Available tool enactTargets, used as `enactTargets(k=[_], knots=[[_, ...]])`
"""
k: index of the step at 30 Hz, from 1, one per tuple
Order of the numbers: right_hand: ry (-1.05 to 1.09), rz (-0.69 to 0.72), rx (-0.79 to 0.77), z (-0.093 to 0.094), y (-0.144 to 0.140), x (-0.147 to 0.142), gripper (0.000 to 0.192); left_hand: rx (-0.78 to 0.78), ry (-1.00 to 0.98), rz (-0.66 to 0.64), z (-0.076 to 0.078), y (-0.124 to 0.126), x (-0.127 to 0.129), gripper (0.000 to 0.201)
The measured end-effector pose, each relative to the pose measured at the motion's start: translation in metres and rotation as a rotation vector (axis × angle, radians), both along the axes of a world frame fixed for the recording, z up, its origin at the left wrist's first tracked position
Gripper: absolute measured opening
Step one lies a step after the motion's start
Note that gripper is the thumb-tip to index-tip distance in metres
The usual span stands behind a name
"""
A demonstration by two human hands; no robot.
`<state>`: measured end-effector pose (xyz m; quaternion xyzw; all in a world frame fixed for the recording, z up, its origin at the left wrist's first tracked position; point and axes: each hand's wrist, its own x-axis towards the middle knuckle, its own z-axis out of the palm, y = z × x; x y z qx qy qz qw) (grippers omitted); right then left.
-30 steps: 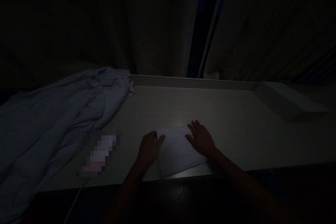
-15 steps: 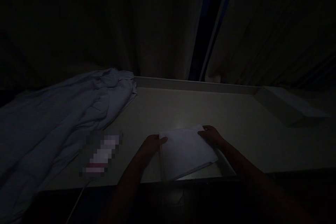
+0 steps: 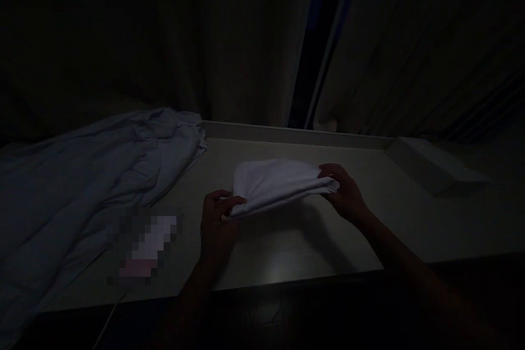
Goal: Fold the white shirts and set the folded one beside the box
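Cloth [image 3: 279, 180], white and folded into a small flat bundle, hangs between the person's two hands above the pale table [image 3: 266, 262], its shadow falling underneath; from where I stand I can't tell whether its far edge touches down. The left hand [image 3: 217, 219] is clamped on the near left corner, and the right hand [image 3: 344, 188] pinches the right end, fingers over the top. I'd judge the bundle light and soft, with nothing fragile about it, though the layers could slip over one another or sag in the middle. Best held by both ends of the thick near edge, all the layers caught together, kept lightly taut. Crumpled bluish fabric [image 3: 123, 158] lies at the table's left, near a blurred-out object [image 3: 153, 240], and a pale box [image 3: 438, 167] sits well apart to the right.
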<state>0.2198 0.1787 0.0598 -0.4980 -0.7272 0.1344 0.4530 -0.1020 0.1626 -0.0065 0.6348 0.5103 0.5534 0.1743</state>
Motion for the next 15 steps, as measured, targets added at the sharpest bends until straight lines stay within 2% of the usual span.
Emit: enactTargets(k=[1, 3, 5, 8, 9, 11, 15], knots=[[-0.083, -0.019, 0.075, -0.009, -0.009, 0.001, 0.026, -0.038, 0.041, -0.022, -0.006, 0.000, -0.003, 0.036], [-0.249, -0.061, 0.111, -0.041, -0.031, 0.004, 0.030, -0.157, 0.173, -0.122, -0.023, 0.002, -0.010, 0.040], [-0.377, -0.042, 0.033, -0.082, -0.054, 0.011, 0.038, -0.305, 0.319, -0.227, -0.041, 0.003, -0.018, 0.036], [-0.363, 0.001, -0.054, -0.132, -0.082, 0.020, 0.047, -0.467, 0.409, -0.284, -0.057, 0.003, -0.027, 0.030], [-0.318, -0.012, -0.059, -0.141, -0.088, 0.022, 0.047, -0.489, 0.404, -0.283, -0.058, 0.003, -0.028, 0.030], [-0.188, -0.103, -0.076, -0.146, -0.093, 0.023, 0.041, -0.487, 0.385, -0.233, -0.054, 0.003, -0.026, 0.031], [0.044, -0.308, -0.230, -0.134, -0.088, 0.011, 0.031, -0.532, 0.417, -0.095, -0.040, 0.000, -0.012, 0.041]])
